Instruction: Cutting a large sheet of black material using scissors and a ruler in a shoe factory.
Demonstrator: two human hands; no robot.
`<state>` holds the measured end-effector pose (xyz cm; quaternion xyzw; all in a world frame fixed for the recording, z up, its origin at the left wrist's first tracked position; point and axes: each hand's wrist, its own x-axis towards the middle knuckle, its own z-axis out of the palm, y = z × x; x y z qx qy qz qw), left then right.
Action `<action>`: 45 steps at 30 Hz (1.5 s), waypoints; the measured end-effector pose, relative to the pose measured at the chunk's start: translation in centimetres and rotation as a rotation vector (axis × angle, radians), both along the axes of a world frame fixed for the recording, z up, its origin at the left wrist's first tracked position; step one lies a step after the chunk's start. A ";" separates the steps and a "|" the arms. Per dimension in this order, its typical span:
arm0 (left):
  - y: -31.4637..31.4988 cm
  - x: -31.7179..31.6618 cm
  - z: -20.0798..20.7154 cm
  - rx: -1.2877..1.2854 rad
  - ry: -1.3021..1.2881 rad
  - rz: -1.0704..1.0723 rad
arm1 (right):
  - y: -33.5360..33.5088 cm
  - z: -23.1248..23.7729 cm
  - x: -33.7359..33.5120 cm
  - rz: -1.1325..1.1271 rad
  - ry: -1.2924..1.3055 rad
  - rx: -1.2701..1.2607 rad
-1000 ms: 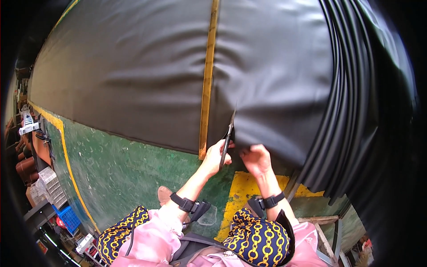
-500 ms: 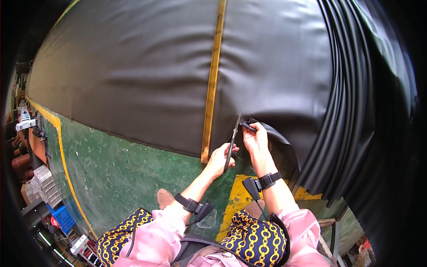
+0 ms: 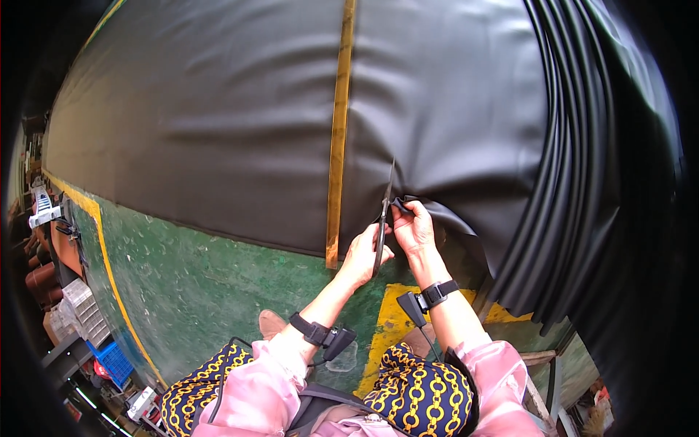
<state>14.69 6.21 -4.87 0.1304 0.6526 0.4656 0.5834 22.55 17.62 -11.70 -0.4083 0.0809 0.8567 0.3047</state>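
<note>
Both hands closed: left hand [image 3: 362,255] gripping scissors [image 3: 381,222], right hand [image 3: 413,227] pinching black sheet [image 3: 218,131] edge just beside the blades; slack there may skew the cut or nick fingers.

A green-painted floor [image 3: 204,284] with yellow lines carries a wide black leather-like sheet [image 3: 218,124] spread flat, a yellow strip [image 3: 338,131] across it, and layered black sheets [image 3: 575,182] stacked at right.

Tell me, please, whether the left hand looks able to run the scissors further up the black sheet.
Probably yes: the left hand holds the scissors in the black sheet, and the right hand lifts the cut edge clear.
</note>
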 end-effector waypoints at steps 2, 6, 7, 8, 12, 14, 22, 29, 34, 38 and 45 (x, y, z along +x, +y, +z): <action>-0.4 0.1 0.5 -0.020 0.117 -0.082 | 0.0 0.3 0.2 -0.002 0.037 0.002; -0.2 0.3 0.7 -0.039 0.095 -0.084 | 0.2 0.8 0.4 -0.007 0.079 0.003; -0.2 0.2 0.5 -0.046 0.096 -0.088 | 0.0 0.8 0.2 -0.016 0.093 -0.020; -0.2 0.1 0.1 -0.039 0.120 -0.081 | 0.0 0.8 0.1 -0.006 0.098 -0.037; 1.3 -0.6 0.0 0.008 0.138 -0.042 | 0.0 0.4 0.0 0.072 0.114 -0.037; 2.6 -1.3 -0.2 0.018 0.147 -0.033 | 0.3 0.5 0.0 0.069 0.104 -0.043; 6.4 -3.5 1.7 0.034 0.112 -0.009 | 0.4 0.2 0.5 0.112 0.179 0.029; 9.2 -5.9 1.5 -0.066 0.143 -0.012 | 0.4 0.7 0.6 0.083 0.103 -0.019; 12.6 -7.2 2.1 -0.049 0.175 -0.016 | 0.4 0.8 0.8 0.109 0.094 -0.051; 14.7 -8.3 2.5 -0.121 0.157 0.031 | 0.3 0.3 0.8 0.130 0.110 -0.098; 17.7 -9.2 2.7 -0.132 0.195 0.030 | 0.3 0.2 0.1 0.170 0.075 -0.118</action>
